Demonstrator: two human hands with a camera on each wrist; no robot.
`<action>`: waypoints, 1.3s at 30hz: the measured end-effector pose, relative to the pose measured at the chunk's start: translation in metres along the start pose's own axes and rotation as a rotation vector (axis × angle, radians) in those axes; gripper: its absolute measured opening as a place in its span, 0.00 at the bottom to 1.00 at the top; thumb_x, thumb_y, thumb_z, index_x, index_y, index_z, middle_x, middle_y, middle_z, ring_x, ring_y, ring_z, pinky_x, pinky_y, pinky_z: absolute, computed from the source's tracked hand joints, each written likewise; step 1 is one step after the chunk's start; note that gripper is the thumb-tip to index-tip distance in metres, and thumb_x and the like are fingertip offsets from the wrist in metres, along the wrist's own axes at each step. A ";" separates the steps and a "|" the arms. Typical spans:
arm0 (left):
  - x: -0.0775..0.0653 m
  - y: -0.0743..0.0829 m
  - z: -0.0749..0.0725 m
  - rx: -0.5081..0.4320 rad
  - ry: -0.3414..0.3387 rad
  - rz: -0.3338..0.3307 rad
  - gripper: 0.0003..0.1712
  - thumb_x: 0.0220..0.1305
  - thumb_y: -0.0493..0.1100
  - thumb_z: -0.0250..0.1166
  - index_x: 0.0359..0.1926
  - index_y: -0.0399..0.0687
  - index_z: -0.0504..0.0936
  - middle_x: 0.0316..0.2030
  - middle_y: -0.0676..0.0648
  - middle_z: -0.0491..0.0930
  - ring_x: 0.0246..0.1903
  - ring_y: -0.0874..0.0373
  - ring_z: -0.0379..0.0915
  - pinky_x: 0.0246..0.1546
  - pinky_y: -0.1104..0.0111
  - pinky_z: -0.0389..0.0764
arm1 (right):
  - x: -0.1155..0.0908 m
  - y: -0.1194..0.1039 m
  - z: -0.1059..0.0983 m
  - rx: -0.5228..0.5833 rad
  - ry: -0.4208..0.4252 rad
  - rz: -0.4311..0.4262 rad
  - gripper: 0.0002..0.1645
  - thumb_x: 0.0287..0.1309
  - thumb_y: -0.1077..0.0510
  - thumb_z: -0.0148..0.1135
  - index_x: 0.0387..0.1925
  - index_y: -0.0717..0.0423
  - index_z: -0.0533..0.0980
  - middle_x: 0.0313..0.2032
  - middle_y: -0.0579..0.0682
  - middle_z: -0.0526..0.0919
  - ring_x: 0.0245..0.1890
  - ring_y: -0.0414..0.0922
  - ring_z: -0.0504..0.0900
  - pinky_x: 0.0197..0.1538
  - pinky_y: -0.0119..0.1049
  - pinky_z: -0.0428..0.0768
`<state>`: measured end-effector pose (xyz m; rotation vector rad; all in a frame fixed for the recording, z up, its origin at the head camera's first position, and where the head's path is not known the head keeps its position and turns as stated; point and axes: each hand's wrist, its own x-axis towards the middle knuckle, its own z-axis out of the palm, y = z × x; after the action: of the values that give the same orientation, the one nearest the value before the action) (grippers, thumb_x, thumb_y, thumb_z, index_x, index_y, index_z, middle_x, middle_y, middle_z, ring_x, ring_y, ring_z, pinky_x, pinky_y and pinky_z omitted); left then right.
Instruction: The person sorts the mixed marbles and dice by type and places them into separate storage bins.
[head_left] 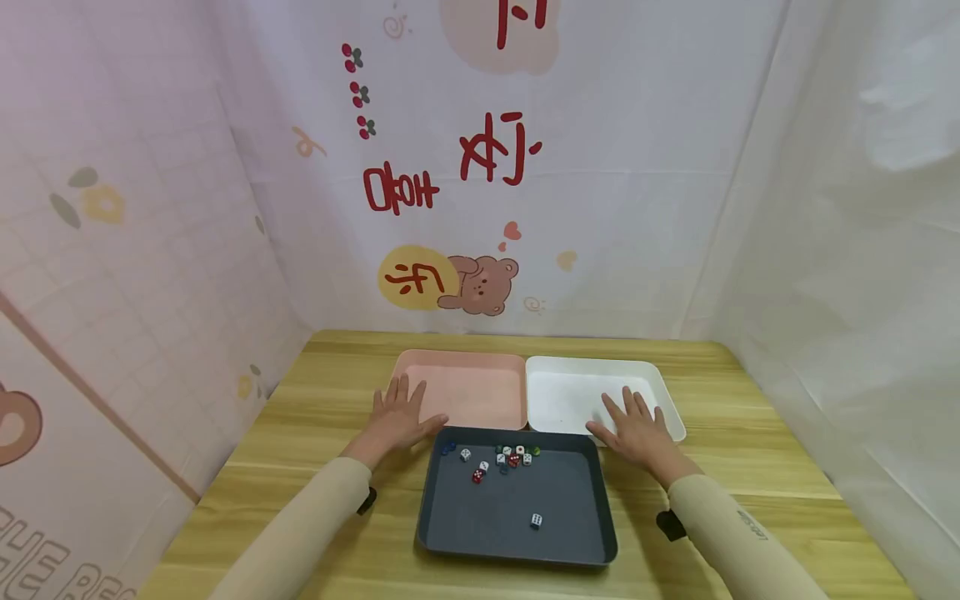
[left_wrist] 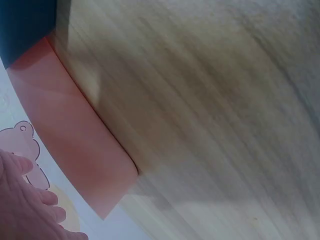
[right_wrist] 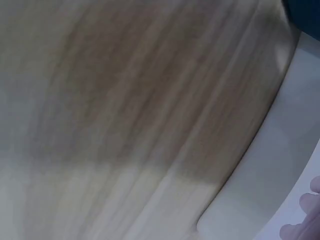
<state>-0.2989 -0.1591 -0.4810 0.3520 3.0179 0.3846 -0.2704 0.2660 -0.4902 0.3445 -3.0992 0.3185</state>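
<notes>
My left hand (head_left: 400, 418) spreads its fingers over the near left corner of the pink tray (head_left: 480, 392). My right hand (head_left: 636, 429), fingers also spread, is over the near right part of the white tray (head_left: 570, 383). Both hands hold nothing. Between and nearer than them lies a dark grey tray (head_left: 517, 533). Inside it, white dice and red dice cluster near the far edge with small blue and green pieces. One white die (head_left: 536, 521) sits apart toward the near right. In the left wrist view, the pink tray's wall (left_wrist: 85, 140) shows beside the fingers.
The trays stand on a wood-grain table (head_left: 750, 433). A white printed cloth (head_left: 615, 208) hangs behind it, with more cloth at both sides. The pink and white trays sit side by side, and the grey tray's far edge is close against them.
</notes>
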 end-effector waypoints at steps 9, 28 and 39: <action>-0.003 0.002 0.000 0.015 -0.001 0.006 0.52 0.68 0.72 0.51 0.78 0.42 0.53 0.76 0.30 0.40 0.75 0.34 0.33 0.68 0.36 0.37 | -0.005 -0.009 0.007 -0.042 0.004 -0.074 0.43 0.71 0.32 0.46 0.73 0.57 0.63 0.72 0.73 0.51 0.72 0.70 0.50 0.64 0.75 0.46; -0.019 0.015 -0.006 0.041 0.002 0.065 0.51 0.67 0.73 0.51 0.77 0.43 0.55 0.75 0.30 0.43 0.75 0.35 0.34 0.68 0.35 0.39 | -0.014 -0.011 0.013 -0.021 -0.083 -0.123 0.44 0.70 0.31 0.45 0.74 0.54 0.61 0.72 0.71 0.55 0.71 0.69 0.54 0.63 0.76 0.47; -0.029 0.016 -0.005 0.028 0.024 0.136 0.52 0.66 0.73 0.52 0.77 0.44 0.55 0.76 0.31 0.44 0.75 0.36 0.34 0.69 0.36 0.37 | -0.011 -0.010 0.016 -0.018 -0.097 -0.122 0.44 0.69 0.31 0.46 0.73 0.55 0.63 0.71 0.71 0.58 0.70 0.70 0.56 0.60 0.78 0.50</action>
<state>-0.2677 -0.1518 -0.4701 0.5615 3.0348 0.3581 -0.2576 0.2560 -0.5039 0.5627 -3.1544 0.2793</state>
